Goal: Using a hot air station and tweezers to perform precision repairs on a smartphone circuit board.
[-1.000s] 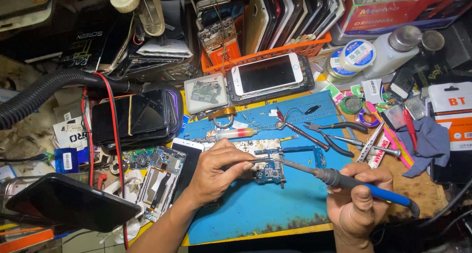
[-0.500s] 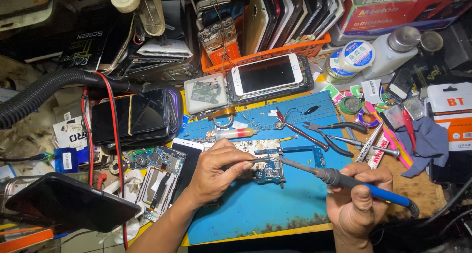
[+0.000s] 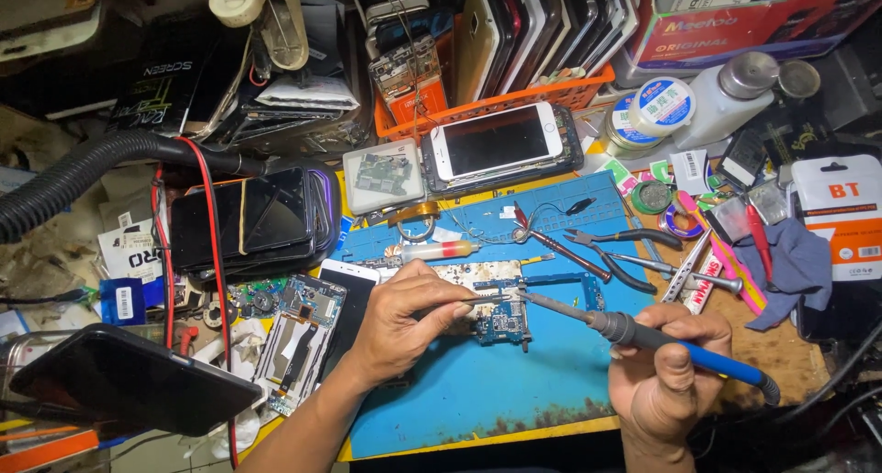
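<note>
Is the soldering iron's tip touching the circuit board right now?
Cannot tell. In the head view the soldering iron tip ends over the circuit board's top edge, beside the left hand's fingers, but contact is too small to see.

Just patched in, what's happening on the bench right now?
A person is soldering a small circuit board on the blue work mat. The right hand holds a blue-handled soldering iron, tip at the board. The left hand holds tweezers against the board. A white smartphone lies face up behind.
</note>
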